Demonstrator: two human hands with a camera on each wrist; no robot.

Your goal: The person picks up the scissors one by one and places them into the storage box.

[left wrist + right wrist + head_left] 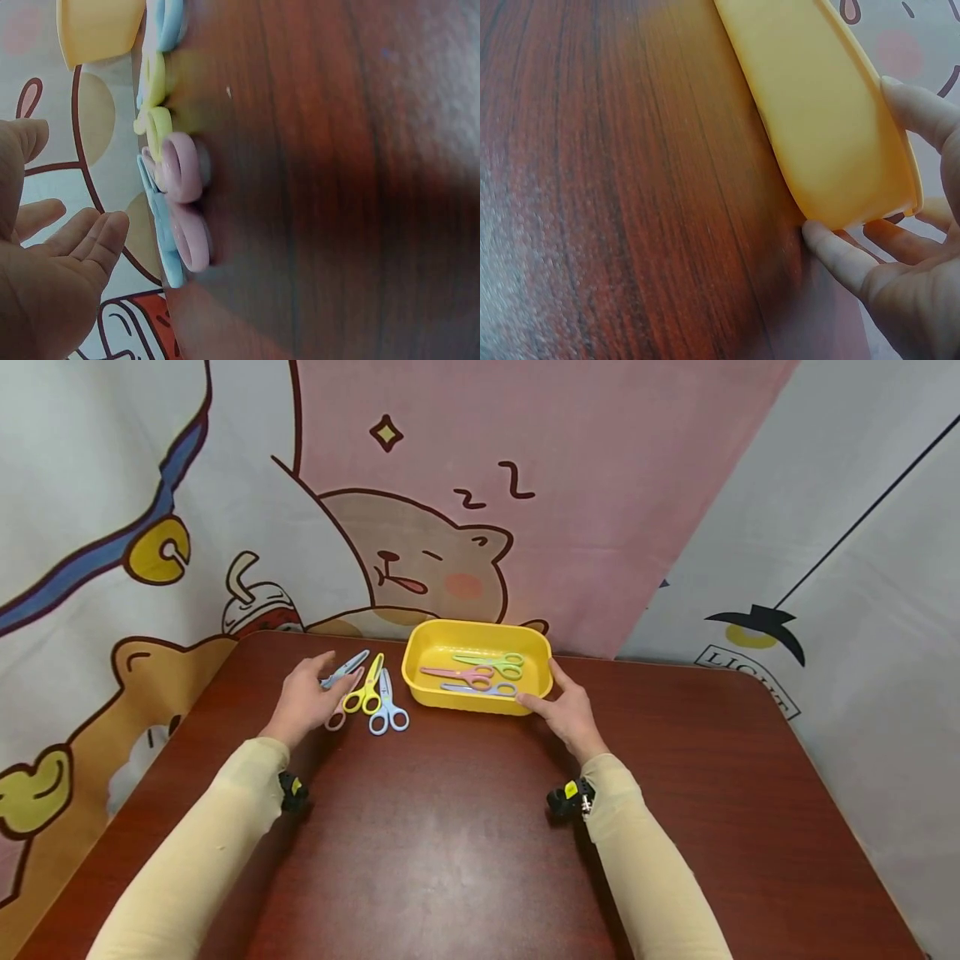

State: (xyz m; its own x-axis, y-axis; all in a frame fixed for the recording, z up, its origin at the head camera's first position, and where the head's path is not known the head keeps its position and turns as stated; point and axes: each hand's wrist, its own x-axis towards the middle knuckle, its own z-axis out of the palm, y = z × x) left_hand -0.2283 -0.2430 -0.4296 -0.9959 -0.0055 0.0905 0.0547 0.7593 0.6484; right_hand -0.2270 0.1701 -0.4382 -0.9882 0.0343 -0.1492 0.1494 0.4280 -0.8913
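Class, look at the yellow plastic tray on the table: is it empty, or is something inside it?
Not empty. The yellow plastic tray holds three pairs of small plastic scissors: green, pink and blue, lying flat on its floor.

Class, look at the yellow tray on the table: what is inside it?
The yellow tray holds three pairs of scissors: green scissors, pink scissors and blue scissors. Its near wall hides part of the floor.
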